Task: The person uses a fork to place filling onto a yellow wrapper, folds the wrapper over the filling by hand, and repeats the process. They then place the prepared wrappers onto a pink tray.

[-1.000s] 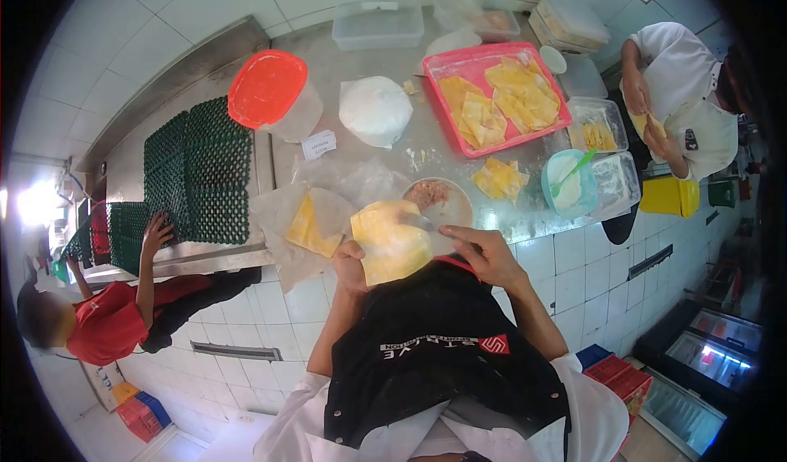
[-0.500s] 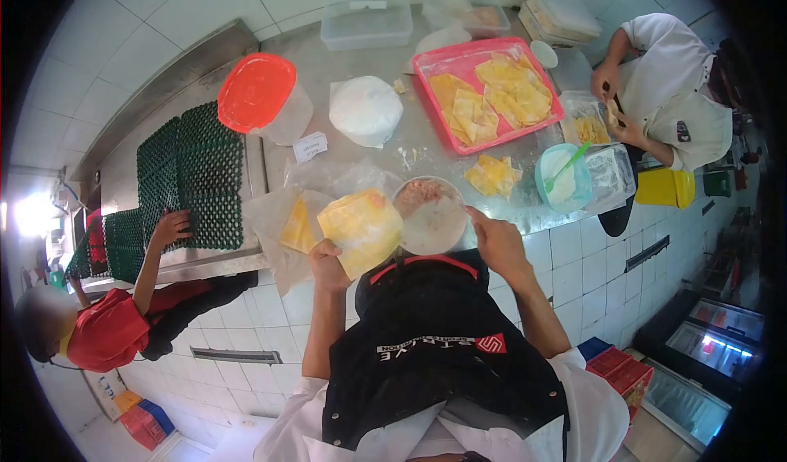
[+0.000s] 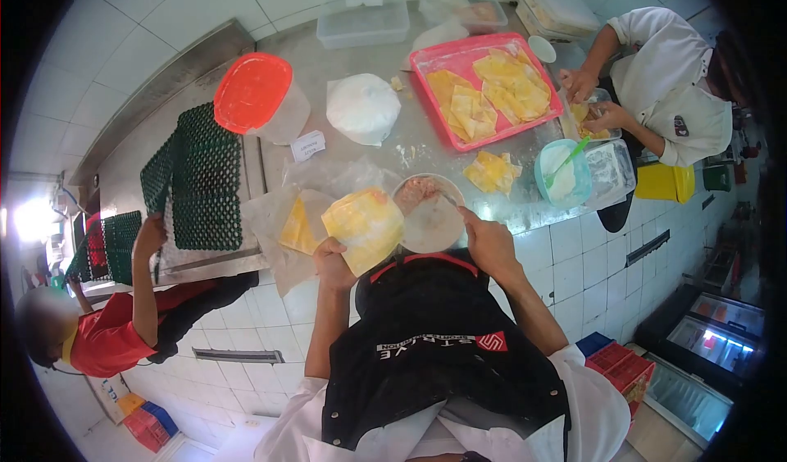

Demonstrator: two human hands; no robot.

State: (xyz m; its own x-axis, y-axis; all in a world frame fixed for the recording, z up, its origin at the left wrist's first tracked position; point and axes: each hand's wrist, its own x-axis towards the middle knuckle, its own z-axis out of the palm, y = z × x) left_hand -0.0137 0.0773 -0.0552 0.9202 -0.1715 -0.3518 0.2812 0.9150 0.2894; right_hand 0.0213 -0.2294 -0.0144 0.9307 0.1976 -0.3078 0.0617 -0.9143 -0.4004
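Note:
My left hand (image 3: 334,267) is closed on a floury stack of yellow dough wrappers (image 3: 361,224), thumb on top, just left of the bowl. My right hand (image 3: 490,245) grips a thin utensil (image 3: 449,198) that reaches into the bowl; its kind is hard to make out. Inside the round white bowl (image 3: 428,236), pinkish minced meat (image 3: 416,191) lies against the far left side. More yellow wrappers (image 3: 302,226) rest on a crumpled plastic sheet (image 3: 275,204) left of my left hand.
Behind the bowl stand a pink tray (image 3: 459,141) with folded yellow pieces, a white bag (image 3: 363,109) and a red-lidded tub (image 3: 254,93). To the right is a blue bowl (image 3: 579,190) of white powder. One co-worker handles a green mat (image 3: 205,183); another works over a container.
My right hand has shifted slightly left with the utensil, towards the meat. The co-worker at left has pulled up part of the green mat. The other co-worker's hands have lowered to the container.

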